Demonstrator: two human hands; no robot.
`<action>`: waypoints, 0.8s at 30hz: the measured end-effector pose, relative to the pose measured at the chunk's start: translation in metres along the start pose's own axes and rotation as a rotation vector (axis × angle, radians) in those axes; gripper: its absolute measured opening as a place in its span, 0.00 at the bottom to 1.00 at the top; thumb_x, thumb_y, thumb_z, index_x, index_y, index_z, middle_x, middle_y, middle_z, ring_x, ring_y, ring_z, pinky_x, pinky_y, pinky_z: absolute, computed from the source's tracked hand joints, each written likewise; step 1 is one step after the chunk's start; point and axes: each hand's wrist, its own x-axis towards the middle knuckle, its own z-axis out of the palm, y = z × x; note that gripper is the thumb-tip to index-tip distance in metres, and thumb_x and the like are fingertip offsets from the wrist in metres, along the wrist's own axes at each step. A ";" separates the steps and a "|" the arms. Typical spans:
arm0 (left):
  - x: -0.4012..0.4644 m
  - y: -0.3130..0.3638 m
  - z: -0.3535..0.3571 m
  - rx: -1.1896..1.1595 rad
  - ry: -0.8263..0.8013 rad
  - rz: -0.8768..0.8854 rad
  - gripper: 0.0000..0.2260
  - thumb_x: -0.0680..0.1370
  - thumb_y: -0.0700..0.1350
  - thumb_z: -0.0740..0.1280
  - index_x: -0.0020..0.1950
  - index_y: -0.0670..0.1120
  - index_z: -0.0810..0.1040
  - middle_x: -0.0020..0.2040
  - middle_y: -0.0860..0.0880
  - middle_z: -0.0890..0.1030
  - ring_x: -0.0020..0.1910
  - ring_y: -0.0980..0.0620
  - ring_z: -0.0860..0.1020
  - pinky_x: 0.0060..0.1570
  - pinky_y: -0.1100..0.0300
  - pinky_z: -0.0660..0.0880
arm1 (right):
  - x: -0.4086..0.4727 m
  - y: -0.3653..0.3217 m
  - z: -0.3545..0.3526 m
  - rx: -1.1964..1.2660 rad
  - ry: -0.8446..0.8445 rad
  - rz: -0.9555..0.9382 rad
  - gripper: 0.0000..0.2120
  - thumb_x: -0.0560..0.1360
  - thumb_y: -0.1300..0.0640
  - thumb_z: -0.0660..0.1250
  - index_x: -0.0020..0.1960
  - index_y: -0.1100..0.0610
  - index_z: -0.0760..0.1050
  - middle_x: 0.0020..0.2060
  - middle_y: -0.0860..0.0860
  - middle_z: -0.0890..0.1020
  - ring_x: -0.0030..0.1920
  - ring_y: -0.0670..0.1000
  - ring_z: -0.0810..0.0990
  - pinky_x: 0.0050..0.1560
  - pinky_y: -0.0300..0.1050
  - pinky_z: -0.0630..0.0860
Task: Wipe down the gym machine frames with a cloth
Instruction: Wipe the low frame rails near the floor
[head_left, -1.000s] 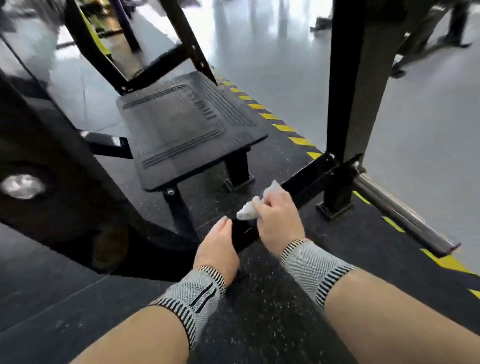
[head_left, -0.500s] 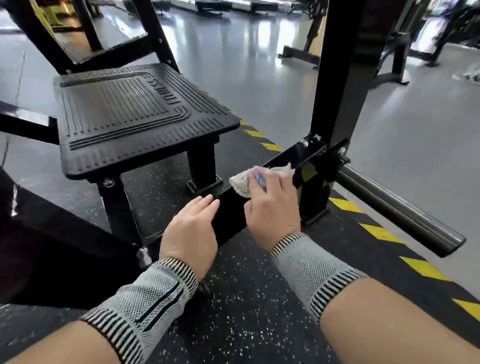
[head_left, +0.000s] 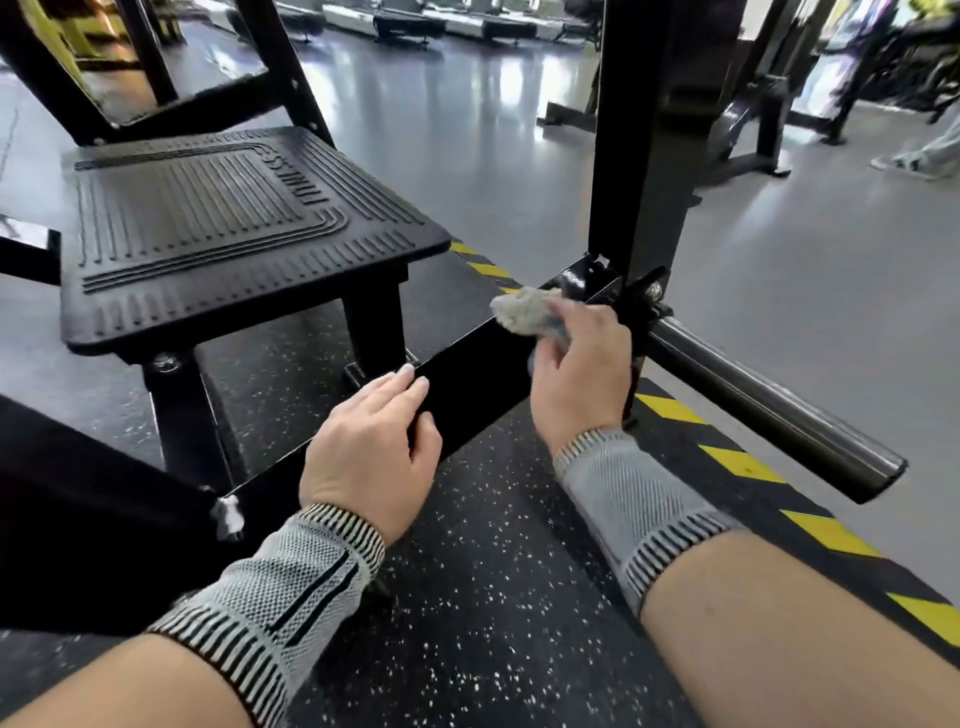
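A black low frame bar of the gym machine runs from lower left up to the black upright post. My right hand grips a crumpled grey cloth and holds it on the bar's far end, just short of the post's base. My left hand rests on the bar nearer to me, fingers straight along its top edge and thumb on its near face. Grey knitted sleeves cover both wrists.
A black ribbed foot platform stands on legs left of the bar. A steel weight peg sticks out to the right from the post's base. Yellow-black hazard tape edges the speckled rubber mat. More machines and a person's legs stand at the far right.
My right hand has slid the cloth along the bar toward the upright post. My left hand has followed a little up the bar. The camera has moved closer and tilted up.
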 end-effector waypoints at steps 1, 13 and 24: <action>0.000 -0.001 0.000 0.001 -0.009 0.002 0.22 0.75 0.52 0.55 0.58 0.44 0.82 0.60 0.47 0.81 0.60 0.49 0.79 0.64 0.56 0.67 | 0.013 0.002 -0.002 0.005 0.047 0.108 0.14 0.75 0.64 0.65 0.60 0.57 0.77 0.53 0.53 0.77 0.54 0.55 0.72 0.48 0.31 0.58; 0.001 0.002 -0.005 -0.012 -0.057 -0.054 0.16 0.79 0.43 0.63 0.66 0.46 0.78 0.68 0.51 0.75 0.69 0.55 0.71 0.68 0.66 0.59 | 0.011 0.012 0.006 0.332 0.016 0.633 0.06 0.74 0.61 0.65 0.50 0.53 0.73 0.50 0.52 0.78 0.45 0.50 0.78 0.42 0.34 0.65; -0.027 -0.004 -0.019 0.163 -0.077 0.023 0.21 0.72 0.40 0.59 0.64 0.43 0.79 0.63 0.49 0.79 0.64 0.45 0.72 0.65 0.49 0.67 | -0.046 -0.003 0.011 0.163 -0.259 0.396 0.09 0.72 0.62 0.64 0.52 0.57 0.77 0.50 0.54 0.78 0.51 0.54 0.77 0.51 0.42 0.70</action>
